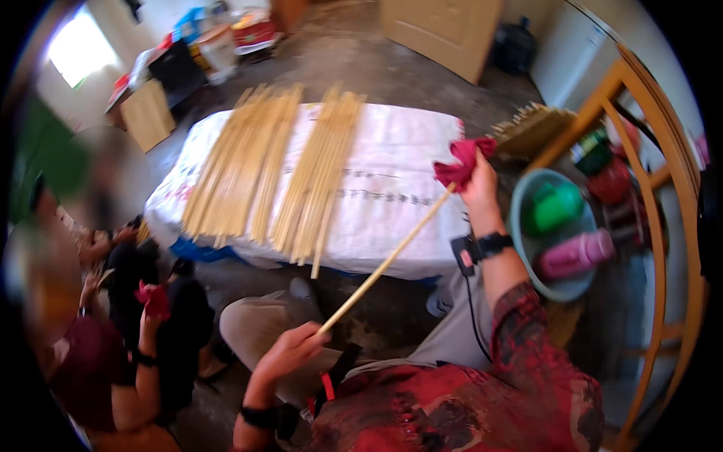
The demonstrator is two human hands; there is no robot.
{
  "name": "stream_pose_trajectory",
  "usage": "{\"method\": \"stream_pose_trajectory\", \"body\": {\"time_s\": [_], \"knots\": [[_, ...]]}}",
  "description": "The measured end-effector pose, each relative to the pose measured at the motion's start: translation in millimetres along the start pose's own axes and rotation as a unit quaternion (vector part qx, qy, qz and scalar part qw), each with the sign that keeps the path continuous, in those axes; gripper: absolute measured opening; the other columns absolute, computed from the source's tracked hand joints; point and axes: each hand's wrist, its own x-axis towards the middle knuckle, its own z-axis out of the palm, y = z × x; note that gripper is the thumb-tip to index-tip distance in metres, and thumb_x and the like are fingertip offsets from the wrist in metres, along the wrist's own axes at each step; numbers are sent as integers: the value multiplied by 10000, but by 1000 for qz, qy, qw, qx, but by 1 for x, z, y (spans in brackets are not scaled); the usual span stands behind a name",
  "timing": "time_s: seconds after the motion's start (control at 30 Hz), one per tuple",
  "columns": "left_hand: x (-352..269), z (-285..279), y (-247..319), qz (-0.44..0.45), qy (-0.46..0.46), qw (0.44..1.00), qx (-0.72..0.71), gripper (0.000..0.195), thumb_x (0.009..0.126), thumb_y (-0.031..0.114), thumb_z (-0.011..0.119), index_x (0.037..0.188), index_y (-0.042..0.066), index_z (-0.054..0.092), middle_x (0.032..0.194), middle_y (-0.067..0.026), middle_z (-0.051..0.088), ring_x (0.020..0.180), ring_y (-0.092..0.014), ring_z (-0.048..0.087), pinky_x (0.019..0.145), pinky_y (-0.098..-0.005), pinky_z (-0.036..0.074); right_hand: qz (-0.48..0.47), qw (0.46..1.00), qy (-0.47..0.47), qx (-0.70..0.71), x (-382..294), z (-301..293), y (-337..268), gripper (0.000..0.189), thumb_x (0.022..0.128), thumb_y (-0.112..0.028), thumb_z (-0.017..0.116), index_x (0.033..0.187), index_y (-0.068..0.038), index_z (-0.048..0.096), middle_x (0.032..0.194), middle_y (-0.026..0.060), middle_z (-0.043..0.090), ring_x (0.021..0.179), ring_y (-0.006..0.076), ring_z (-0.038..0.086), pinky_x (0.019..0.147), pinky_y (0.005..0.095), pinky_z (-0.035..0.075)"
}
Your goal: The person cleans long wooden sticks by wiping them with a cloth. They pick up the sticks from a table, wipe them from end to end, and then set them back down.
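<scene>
My left hand (294, 347) grips the near end of a long, thin wooden stick (390, 261) above my lap. The stick slants up and to the right, over the table's near edge. At its far end, my right hand (480, 181) clutches a crumpled dark red cloth (464, 164) around it. Two groups of similar sticks lie on the white cloth covering (406, 130) of the low table. The wider group (243, 169) is at the left, and a narrower group (319, 175) lies beside it. One stick of that narrower group juts past the table's near edge.
At the right, a blue plastic basin (517, 226) holds a green jug (556, 206) and a pink bottle (576, 252). A wooden frame (649, 186) stands beyond it. A stick bundle (531, 133) rests behind the table's right end. People sit at the left, one hand holding red cloth (153, 299).
</scene>
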Motion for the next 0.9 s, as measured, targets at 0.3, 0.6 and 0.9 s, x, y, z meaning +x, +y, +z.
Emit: {"method": "stream_pose_trajectory", "body": {"time_s": [0.3, 0.6, 0.9], "knots": [[-26, -35, -10, 32, 38, 989, -141, 228, 905, 212, 431, 937, 21, 551, 565, 27, 424, 431, -30, 352, 399, -164, 281, -155, 983, 66, 77, 7, -25, -36, 254, 896, -245, 453, 1020, -31, 510, 986, 75, 579, 887, 207, 574, 775, 359, 473], [120, 25, 55, 141, 70, 956, -246, 176, 899, 147, 421, 954, 15, 523, 603, 22, 397, 435, -37, 331, 397, -189, 290, 169, 971, -168, -23, -92, 16, 57, 311, 921, -239, 404, 1130, -23, 481, 1130, 76, 530, 1051, 180, 493, 945, 339, 360], [187, 98, 35, 162, 12, 978, -133, 110, 917, 178, 393, 920, 90, 457, 584, 35, 352, 447, -51, 317, 392, -205, 280, 105, 984, -64, -133, -85, 2, 59, 215, 900, -225, 453, 966, -31, 517, 835, 30, 556, 741, 103, 543, 673, 245, 456]]}}
